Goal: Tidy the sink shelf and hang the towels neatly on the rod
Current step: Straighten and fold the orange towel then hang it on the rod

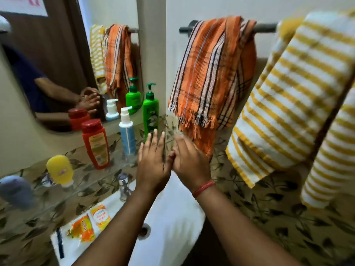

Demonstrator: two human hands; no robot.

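An orange striped towel [213,73] hangs bunched over the dark rod [266,27], and a yellow-and-white striped towel [292,96] hangs to its right. On the glass shelf [80,181] stand a green pump bottle [150,112], a white-and-blue pump bottle [126,131], a red bottle [95,144], a yellow bottle [60,170] and a blurred blue-grey bottle [16,191]. My left hand [153,162] hovers flat with straight fingers just right of the shelf's end. Beside it, my right hand [189,160] is blurred, its fingers relaxed near the orange towel's lower fringe; neither hand holds anything.
A white sink [172,212] with a chrome tap [124,187] lies below my arms. Two soap packets [90,223] and a dark comb [60,243] rest on its left rim. A mirror [57,60] hangs above the shelf. Leaf-patterned tiles cover the wall.
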